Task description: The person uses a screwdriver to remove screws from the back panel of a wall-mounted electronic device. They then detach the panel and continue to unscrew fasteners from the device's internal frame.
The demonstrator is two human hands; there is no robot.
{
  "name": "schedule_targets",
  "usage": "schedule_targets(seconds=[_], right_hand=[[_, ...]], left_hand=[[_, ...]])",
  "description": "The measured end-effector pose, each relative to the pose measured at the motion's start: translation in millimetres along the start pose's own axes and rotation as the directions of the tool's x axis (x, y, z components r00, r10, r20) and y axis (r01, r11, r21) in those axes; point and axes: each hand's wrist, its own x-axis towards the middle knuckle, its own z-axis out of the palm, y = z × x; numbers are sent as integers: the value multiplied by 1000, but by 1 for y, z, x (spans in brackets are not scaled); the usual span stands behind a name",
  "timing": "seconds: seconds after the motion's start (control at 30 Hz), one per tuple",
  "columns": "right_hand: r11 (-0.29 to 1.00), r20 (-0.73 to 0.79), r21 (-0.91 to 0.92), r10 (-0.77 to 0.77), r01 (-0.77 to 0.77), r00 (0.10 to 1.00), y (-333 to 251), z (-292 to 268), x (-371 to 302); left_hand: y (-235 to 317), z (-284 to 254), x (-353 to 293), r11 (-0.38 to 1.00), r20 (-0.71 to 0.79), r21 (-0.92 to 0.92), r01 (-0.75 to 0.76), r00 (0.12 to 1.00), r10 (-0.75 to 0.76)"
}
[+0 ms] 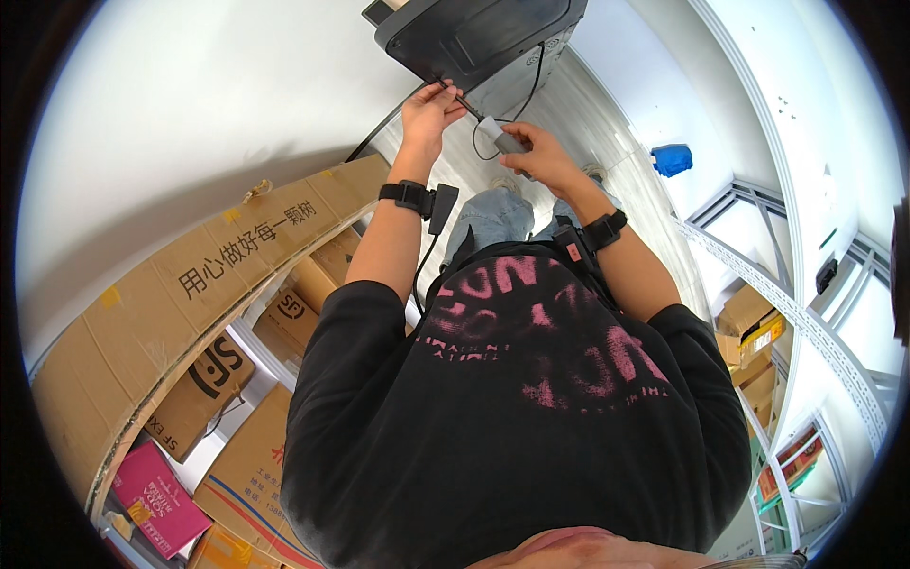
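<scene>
The right hand (536,155) is part-closed around a grey box (509,143), held out in front; a steady, light grip there should spare the joint where the cable (471,109) leaves it. Farther out, the left hand (431,112) pinches the cable, fingertips nearly together, by the lower edge of the black machine (455,43); better to leave slack between the hands and mind the hanging wire (540,71) for snags
</scene>
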Motion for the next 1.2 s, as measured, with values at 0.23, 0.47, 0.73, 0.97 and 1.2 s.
schedule_targets(seconds=[0.23,0.47,0.73,0.97,1.2], right_hand=[[922,74,371,89,-110,993,-1,0,4],[973,-24,-148,-184,179,983,6,5,4],[891,171,382,193,-246,966,-2,-5,4],[999,-10,32,-26,27,1000,11,4,6],[959,63,264,89,-103,994,4,2,8]], left_hand=[[-3,-2,2,999,-4,-49,0,1000,0],[-2,1,2,1000,-43,18,23,999,-22],[-1,3,2,998,-31,-59,8,999,-9],[4,4,0,995,-20,-88,46,999,-48],[-2,1,4,1000,-61,-19,6,998,-8]])
